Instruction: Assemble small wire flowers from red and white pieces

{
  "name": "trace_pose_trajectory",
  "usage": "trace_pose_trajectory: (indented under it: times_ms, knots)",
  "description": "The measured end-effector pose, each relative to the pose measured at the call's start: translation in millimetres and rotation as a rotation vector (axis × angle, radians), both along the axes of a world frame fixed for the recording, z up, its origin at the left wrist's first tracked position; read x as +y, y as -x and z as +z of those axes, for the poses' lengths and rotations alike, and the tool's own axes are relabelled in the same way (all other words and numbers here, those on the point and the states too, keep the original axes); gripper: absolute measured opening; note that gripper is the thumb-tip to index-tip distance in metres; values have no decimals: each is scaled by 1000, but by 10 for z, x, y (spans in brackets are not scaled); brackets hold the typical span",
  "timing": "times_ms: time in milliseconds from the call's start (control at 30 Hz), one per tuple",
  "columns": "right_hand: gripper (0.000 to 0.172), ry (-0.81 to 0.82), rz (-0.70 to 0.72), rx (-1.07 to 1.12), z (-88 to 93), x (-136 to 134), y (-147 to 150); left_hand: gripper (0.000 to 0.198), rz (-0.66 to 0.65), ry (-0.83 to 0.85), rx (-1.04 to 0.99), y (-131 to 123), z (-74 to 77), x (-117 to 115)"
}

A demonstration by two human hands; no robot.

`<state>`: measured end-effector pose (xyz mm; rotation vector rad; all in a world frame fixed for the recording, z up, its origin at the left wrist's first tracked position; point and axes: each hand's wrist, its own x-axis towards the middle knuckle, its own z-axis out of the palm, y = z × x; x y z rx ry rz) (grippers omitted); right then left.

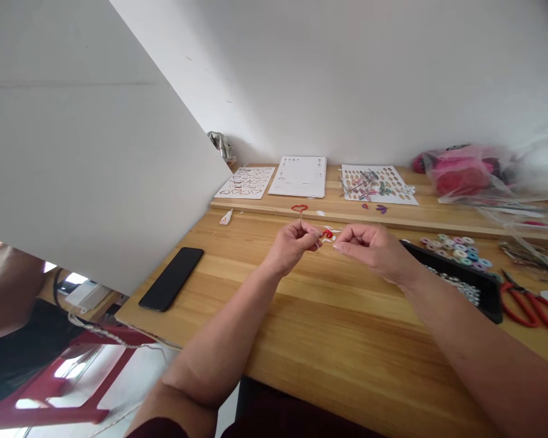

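Observation:
Both my hands hover over the wooden table (329, 328), fingers pinched toward each other. My left hand (295, 243) is closed in a pinch on a small red piece (327, 233) with thin wire or white bits beside it. My right hand (369, 245) is also closed, its fingertips at the same red piece from the right side. Exactly what each finger grips is too small to make out. A red heart-shaped wire (299, 208) lies on the raised ledge just beyond my hands.
A black phone (172, 278) lies at the left. Three white template sheets (301, 177) sit at the back. A black tray (456, 277) with small rings, coloured spools (461, 250), red scissors (527, 304) and pink bags (461, 170) fill the right. A white panel (86, 152) rises left, another person's arm below it.

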<state>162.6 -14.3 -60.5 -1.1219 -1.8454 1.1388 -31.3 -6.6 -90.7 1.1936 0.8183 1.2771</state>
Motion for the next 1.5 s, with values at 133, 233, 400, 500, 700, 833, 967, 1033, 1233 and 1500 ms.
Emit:
trace_pose_trajectory:
  times_ms: [133,233,400,500,700,833,967,1033,1233,1500]
  knots:
    - [23,-177,-41,-115,102,-76,2,36,-56,-24,90,-10,14,-39]
    - [21,-274,-60,-148,135,-80,-10,35,-164,-37,146,-15,34,-78]
    - [22,-231,-71,-96,138,-1,-62,31,-309,-34,135,-14,52,-128]
    - [25,-140,-40,-24,85,72,-84,29,-340,-44,92,-5,42,-127]
    - [40,151,-46,143,-116,182,-57,29,-272,-32,10,10,12,-77]
    - [40,305,-7,207,-159,159,-19,33,-133,10,-45,-7,25,-57]
    - [35,300,32,145,-138,126,-25,36,-21,24,-32,-24,35,-39]
    - [33,236,51,88,-112,114,-36,35,28,27,-21,-25,29,-27]
    - [25,-34,52,-66,51,0,-22,33,54,8,33,-30,4,-23]
    - [21,-225,-26,-134,164,-85,-23,31,-112,-49,154,-45,24,-76]
